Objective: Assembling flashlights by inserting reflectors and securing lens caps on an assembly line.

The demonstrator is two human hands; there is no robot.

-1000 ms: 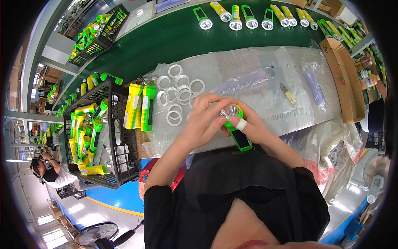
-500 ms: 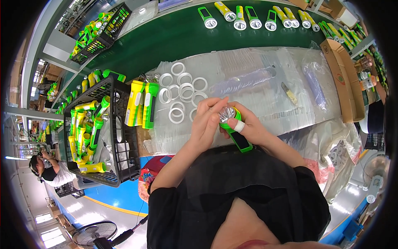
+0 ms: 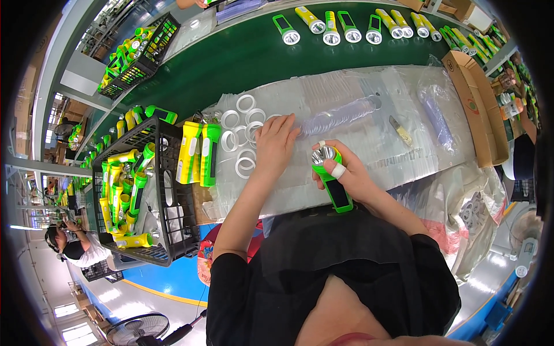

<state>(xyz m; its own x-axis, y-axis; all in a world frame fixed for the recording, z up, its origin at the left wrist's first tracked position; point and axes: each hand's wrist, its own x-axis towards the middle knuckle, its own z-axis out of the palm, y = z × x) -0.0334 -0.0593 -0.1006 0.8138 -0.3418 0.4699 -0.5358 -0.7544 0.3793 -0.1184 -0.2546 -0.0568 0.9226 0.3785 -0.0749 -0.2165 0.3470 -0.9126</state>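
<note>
My right hand (image 3: pixel 353 173), with white wraps on the thumb and one finger, grips a green and yellow flashlight (image 3: pixel 337 193). Its silvery reflector end points up and away from me, and a dark panel faces up. Over the work surface my left hand (image 3: pixel 278 143) is stretched out, palm down, fingers extended. It covers part of a loose group of white rings (image 3: pixel 245 104); whether its fingertips touch one is hidden. Just right of those fingertips lies a fanned row of clear plastic discs (image 3: pixel 340 117).
A black crate (image 3: pixel 179 213) of flashlight bodies stands at left, beside several upright flashlights (image 3: pixel 209 154). Finished-looking flashlights (image 3: pixel 348 27) line the green bench (image 3: pixel 231 60). A utility knife (image 3: pixel 400 131), a plastic-wrapped bundle (image 3: pixel 438 118) and a cardboard box (image 3: pixel 474 109) are at right.
My left hand has left the flashlight's reflector end and moved left and away, onto the rings. My right hand still holds the flashlight, nearly in place.
</note>
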